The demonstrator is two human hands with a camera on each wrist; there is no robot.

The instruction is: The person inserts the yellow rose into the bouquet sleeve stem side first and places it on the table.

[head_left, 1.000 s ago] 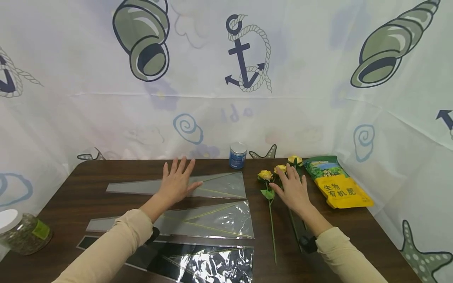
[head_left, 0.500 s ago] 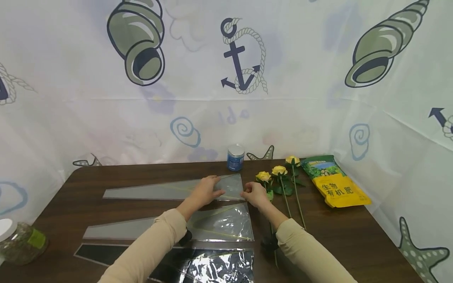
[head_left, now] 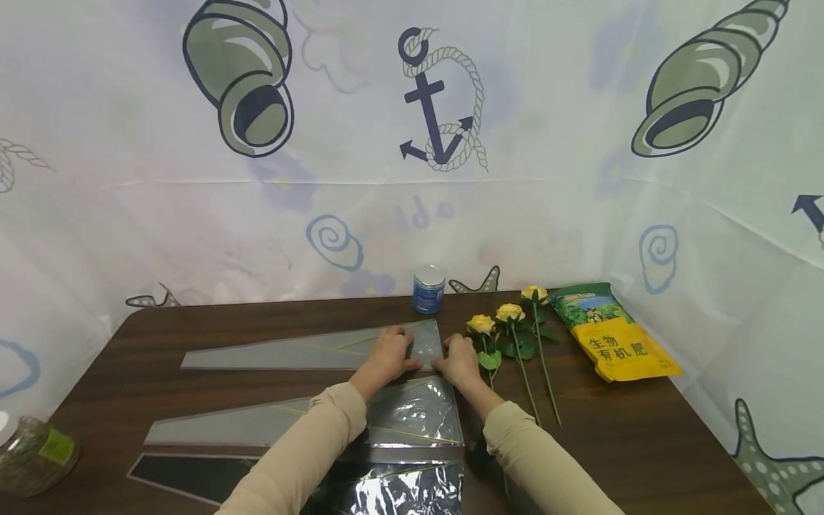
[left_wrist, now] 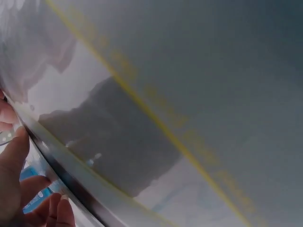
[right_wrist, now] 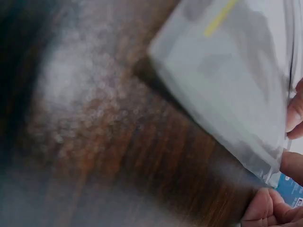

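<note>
Three tapered plastic flower sleeves lie across the table in the head view: two grey ones, the far sleeve (head_left: pixel 257 353) and the middle sleeve (head_left: pixel 219 422), and a near black sleeve (head_left: pixel 193 472). My left hand (head_left: pixel 388 356) rests at the wide end of the far sleeve, its thumb and fingers apart in the left wrist view. My right hand (head_left: pixel 460 360) pinches the right edge of that sleeve; in the right wrist view its fingers (right_wrist: pixel 265 208) meet the sleeve's corner (right_wrist: pixel 265 170). Just right of my hands lie three yellow roses (head_left: pixel 510 312) with long stems.
A blue can (head_left: pixel 428 290) stands at the table's back edge. To the right lies a yellow and green fertilizer bag (head_left: pixel 621 340). A jar with dried contents (head_left: pixel 32 458) stands at the left edge. A printed cloth (head_left: pixel 360 143) hangs behind the table.
Both hands have come together from spread positions, the left moving right and the right moving left off the roses, to the far sleeve's wide end. The right fingers have drawn together at its edge.
</note>
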